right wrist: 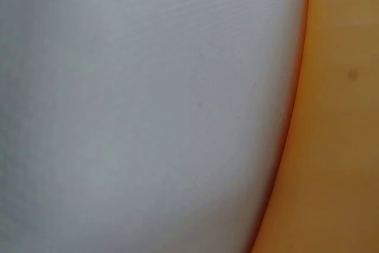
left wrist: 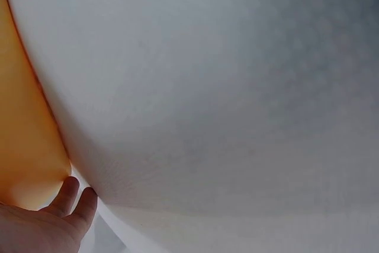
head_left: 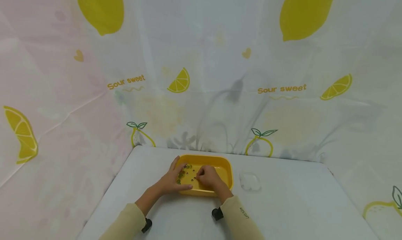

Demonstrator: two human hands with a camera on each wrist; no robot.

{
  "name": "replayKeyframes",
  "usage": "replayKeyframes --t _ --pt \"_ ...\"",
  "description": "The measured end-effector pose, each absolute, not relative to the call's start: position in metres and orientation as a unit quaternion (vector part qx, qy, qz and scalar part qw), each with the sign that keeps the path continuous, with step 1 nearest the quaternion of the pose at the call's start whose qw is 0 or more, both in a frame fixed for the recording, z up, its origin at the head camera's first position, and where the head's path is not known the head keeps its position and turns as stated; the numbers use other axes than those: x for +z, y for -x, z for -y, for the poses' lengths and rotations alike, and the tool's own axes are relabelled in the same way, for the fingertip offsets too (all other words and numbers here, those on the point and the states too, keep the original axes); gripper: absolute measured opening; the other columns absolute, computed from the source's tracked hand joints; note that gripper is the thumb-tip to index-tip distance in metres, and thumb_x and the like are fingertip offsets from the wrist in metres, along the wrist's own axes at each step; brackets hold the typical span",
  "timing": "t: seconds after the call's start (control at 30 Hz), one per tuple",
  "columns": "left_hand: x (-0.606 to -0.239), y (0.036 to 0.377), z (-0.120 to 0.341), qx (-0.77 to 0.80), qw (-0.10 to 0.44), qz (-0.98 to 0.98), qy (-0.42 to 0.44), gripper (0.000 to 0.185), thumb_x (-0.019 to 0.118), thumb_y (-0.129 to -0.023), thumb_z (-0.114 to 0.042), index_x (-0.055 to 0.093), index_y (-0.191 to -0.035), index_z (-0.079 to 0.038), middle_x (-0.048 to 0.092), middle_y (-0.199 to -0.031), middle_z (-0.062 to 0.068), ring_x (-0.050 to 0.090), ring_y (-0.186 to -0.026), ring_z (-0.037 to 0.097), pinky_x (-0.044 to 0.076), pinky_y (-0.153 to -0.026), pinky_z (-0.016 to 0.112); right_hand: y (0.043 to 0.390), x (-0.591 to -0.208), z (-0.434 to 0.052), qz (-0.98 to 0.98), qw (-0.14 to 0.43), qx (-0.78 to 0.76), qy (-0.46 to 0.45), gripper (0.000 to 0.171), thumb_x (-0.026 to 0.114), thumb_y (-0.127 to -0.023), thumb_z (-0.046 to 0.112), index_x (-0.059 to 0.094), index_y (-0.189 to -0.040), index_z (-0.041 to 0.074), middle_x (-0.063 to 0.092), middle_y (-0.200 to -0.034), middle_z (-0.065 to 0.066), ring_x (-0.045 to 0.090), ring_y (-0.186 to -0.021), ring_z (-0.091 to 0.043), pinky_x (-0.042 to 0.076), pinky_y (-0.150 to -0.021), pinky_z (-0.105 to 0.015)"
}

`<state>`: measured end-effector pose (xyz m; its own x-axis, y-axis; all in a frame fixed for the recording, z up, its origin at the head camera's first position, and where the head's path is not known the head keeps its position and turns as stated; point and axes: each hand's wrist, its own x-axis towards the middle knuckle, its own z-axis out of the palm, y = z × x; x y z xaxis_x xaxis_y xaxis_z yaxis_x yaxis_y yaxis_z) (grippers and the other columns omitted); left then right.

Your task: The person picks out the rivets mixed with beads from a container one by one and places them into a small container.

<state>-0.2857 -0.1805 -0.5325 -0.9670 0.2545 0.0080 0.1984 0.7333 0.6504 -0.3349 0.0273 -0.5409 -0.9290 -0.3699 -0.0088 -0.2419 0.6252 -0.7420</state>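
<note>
A: Sleeves nearest the head camera, pale yellow, left sleeve (head_left: 122,222) and right sleeve (head_left: 240,217), each with a dark wrist strap. Big stuff first?

B: Yes. Curtain (head_left: 201,65) fills the back and both sides, whitish with lemon prints and "Sour sweet" lettering. Then the table (head_left: 282,212), light grey, plain top.

A: Next, yellow tray (head_left: 227,172). Sits on the table near the far edge, centre-left, rounded corners, shallow. In the left wrist view the tray wall (left wrist: 23,134) is an orange band along the left edge; in the right wrist view it takes up the right edge (right wrist: 337,146). Grey table takes up the rest of both.

B: Hands?

A: Left hand (head_left: 174,180) lies over the tray's left rim, fingers spread and fairly straight, thumb along the near edge. Relaxed, gripping nothing that I can see. Left wrist view shows only fingertips (left wrist: 65,197) touching the tray wall.

B: Right hand?

A: Right hand (head_left: 208,177) is inside the tray, fingers curled down toward the floor of it. Can't tell if it pinches anything, too small. Right wrist view doesn't show the hand.

B: Smaller items?

A: Clear lid-like piece (head_left: 249,181) on the table just right of the tray, not touching. Then beads (head_left: 185,172), small, greenish and dark, scattered on the tray floor between the two hands.
</note>
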Motion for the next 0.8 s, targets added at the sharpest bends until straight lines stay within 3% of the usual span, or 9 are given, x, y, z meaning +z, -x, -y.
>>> replayKeyframes --t 0.8 --pt "-0.5335 0.2868 0.1810 0.344 0.040 -0.930 -0.120 0.101 0.076 -0.072 -0.066 0.034 -0.154 -0.024 -0.005 -0.167 0.007 0.038 -0.140 0.041 0.037 -0.108 0.062 0.3382 -0.5434 -0.0283 -0.890 0.094 -0.407 0.184 0.007 0.075 -0.087 0.015 0.074 -0.086 0.008 0.069 -0.084 -0.001 0.055 -0.074 -0.013 0.051 -0.069 -0.028"
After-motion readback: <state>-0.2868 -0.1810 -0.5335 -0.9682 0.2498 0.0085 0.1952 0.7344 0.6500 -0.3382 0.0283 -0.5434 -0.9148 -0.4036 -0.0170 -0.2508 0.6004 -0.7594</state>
